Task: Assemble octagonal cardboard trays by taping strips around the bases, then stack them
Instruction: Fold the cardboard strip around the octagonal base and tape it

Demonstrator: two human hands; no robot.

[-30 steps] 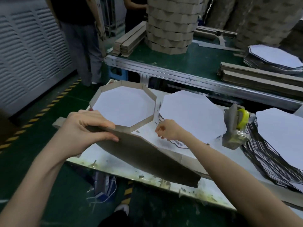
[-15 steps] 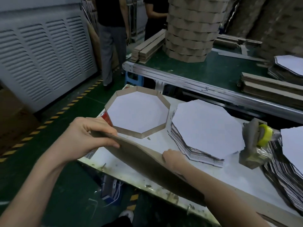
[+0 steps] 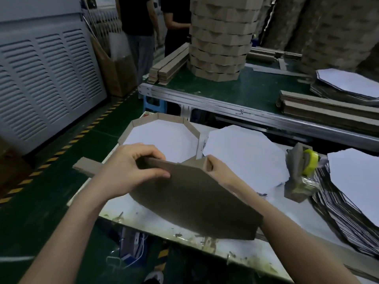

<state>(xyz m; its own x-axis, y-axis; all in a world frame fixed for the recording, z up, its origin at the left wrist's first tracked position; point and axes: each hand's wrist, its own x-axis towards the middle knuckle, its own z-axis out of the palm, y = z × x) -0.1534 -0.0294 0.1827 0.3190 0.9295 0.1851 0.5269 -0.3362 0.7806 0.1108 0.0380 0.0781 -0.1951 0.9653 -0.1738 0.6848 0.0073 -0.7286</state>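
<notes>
Tray (image 3: 196, 201): we held it tilted over the table's (image 3: 143, 214) near edge | left hand (image 3: 131, 171) gripped left rim | right hand (image 3: 220, 173) gripped far corner | second tray (image 3: 162, 138) just beyond

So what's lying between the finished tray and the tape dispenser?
A stack of white octagonal bases, seen in the head view, lies between the finished tray and the tape dispenser.

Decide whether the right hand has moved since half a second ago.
Yes: the right hand moved away from the table's near edge, toward the middle stack of bases.
</notes>
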